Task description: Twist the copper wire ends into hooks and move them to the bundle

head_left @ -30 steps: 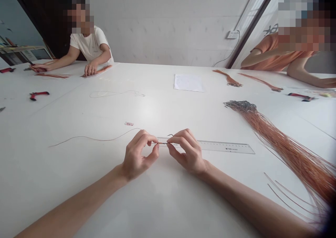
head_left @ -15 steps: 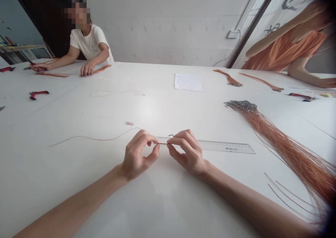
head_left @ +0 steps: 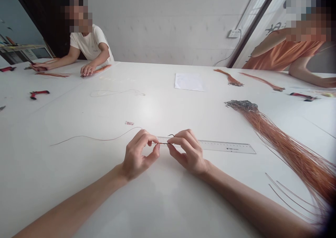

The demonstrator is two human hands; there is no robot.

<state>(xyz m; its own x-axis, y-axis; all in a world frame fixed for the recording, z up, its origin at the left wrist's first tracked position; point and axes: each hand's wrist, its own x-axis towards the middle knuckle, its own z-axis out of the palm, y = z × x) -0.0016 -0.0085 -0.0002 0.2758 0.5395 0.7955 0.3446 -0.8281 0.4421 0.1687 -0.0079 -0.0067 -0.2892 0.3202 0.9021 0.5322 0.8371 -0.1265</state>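
My left hand (head_left: pixel 139 154) pinches a thin brown fishing line (head_left: pixel 110 139) between thumb and fingertips; its loose end trails in a curve to the left over the table. My right hand (head_left: pixel 187 152) pinches a dark fish hook (head_left: pixel 171 135), whose bent end pokes up above the fingers. Between the two hands a short stretch of shank and line runs straight across. Beneath them lies a clear ruler (head_left: pixel 228 147), partly covered by my fingers. A small printed red-and-white tag (head_left: pixel 129 123) is just beyond my left hand.
To the right lies a large bundle of hooks on brown lines (head_left: pixel 273 133), with smaller bundles (head_left: pixel 228 77) behind. White paper (head_left: pixel 189 82) sits farther back. Red-handled pliers (head_left: pixel 39 93) rest at left, another pair (head_left: pixel 303 97) at right. Two people sit across the white table (head_left: pixel 105 196).
My hands hold almost the same pose and place. At the right, the person in orange has lowered their head into view; the person at left has barely moved.
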